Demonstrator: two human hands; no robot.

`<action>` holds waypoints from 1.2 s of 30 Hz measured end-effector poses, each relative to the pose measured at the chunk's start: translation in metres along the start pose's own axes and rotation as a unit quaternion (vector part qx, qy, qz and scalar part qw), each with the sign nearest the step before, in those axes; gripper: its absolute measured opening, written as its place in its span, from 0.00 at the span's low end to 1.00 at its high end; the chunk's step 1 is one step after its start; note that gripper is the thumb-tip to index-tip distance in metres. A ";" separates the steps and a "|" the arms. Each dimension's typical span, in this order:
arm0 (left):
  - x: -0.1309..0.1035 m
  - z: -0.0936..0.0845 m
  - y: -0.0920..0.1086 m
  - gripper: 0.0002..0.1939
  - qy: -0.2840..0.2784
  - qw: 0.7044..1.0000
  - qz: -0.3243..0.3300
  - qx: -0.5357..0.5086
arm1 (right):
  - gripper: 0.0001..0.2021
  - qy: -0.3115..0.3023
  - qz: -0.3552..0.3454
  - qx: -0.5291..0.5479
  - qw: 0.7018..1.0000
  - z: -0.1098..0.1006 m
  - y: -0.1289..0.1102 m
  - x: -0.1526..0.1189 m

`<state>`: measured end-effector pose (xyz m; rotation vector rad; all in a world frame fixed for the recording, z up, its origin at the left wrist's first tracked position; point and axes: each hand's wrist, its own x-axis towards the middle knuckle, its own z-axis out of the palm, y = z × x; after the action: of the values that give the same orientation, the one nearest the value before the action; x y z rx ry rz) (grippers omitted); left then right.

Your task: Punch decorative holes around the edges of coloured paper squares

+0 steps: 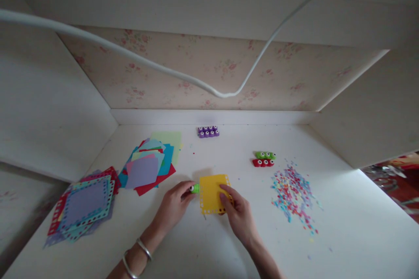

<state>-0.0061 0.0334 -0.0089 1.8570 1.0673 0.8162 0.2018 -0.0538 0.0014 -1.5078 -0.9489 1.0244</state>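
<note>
My left hand (pixel 178 198) is closed around a small green craft paper punch (pixel 195 188), which sits at the left edge of a yellow paper square (pixel 211 194). Holes run along several sides of that square. On its right side, my right hand (pixel 237 209) pinches the paper between thumb and fingers. Whether the punch's jaw is pressed down on the paper I cannot tell.
Punched paper squares (pixel 87 202) lie stacked at left, beside plain coloured sheets (pixel 142 172). Purple punches (pixel 208 131) stand at the back, green punches (pixel 266 155) and red punches (pixel 263 163) at right. Confetti (pixel 294 192) is scattered there. A white cable (pixel 225 95) hangs in front.
</note>
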 end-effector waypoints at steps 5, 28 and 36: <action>0.000 0.002 -0.003 0.16 -0.003 1.000 0.026 0.014 | 0.24 0.016 -0.022 -0.049 0.998 0.001 0.001 0.000; 0.009 -0.003 0.008 0.21 -0.066 0.988 0.046 0.131 | 0.17 0.034 -0.250 -0.429 0.867 -0.018 0.004 0.005; 0.012 -0.003 0.008 0.17 -0.072 0.985 0.054 0.145 | 0.16 -0.073 -0.267 -0.494 0.824 -0.019 0.009 0.015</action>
<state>-0.0007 0.0425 0.0009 2.1979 1.0439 0.6002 0.2254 -0.0470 -0.0077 -1.7780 -2.0745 0.1799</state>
